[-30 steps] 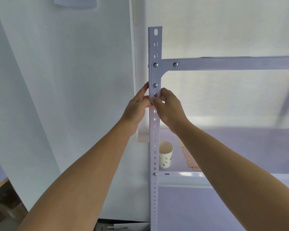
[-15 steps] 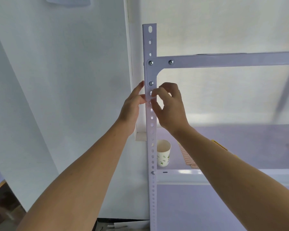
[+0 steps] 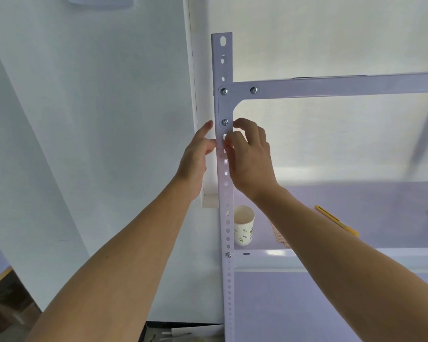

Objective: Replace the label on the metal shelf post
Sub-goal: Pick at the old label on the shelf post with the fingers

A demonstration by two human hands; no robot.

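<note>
Metal shelf post (image 3: pixel 222 70), upright, just left of paper cup (image 3: pixel 244 225). Well above cup: left hand (image 3: pixel 195 156), fingers straight, touching post's edge; right hand (image 3: pixel 251 159) curled, pinching at post's face, grasp undeterminable.

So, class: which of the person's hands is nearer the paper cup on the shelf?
Right. The right hand is above the paper cup, on the cup's side of the post; the left hand is on the post's far side, up and leftward.

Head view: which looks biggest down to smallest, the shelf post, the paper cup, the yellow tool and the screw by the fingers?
1. shelf post
2. paper cup and yellow tool: too close to rank; the tool is longer, the cup wider
3. screw
</note>
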